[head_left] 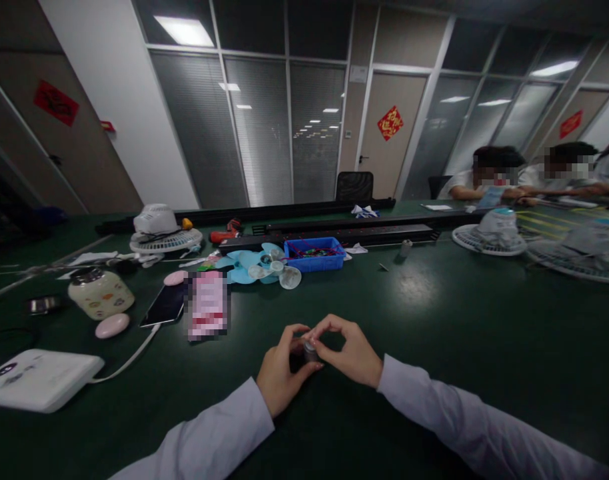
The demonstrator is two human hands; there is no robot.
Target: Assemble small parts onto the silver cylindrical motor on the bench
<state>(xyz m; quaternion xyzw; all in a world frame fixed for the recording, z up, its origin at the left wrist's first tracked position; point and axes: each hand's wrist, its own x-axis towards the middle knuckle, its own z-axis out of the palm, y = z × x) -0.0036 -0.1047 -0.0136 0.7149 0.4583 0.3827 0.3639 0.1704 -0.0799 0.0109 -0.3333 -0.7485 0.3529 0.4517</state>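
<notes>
- Small metal cylinder (310,349) sits pinched between both hands, low over the green table (459,320), well in front of the blue bin (314,255).
- Left hand (280,373) grips its body, probably for steadiness.
- Right hand (352,353) closes fingertips on its top.

A dark green table (434,320) fills the view. At about nine o'clock lies a white power bank (39,379), its white cable (129,359) running to a black phone (163,305). Just beside the phone sit a cream jar (100,293) and a pink oval pebble-like piece (112,325). Toward eleven o'clock rests a white fan guard (165,240) with a motor housing on it. Near twelve o'clock stand a blue plastic bin (314,255) and light blue fan blades (244,265). At two o'clock lies another fan assembly (489,232), with two seated people behind it
</notes>
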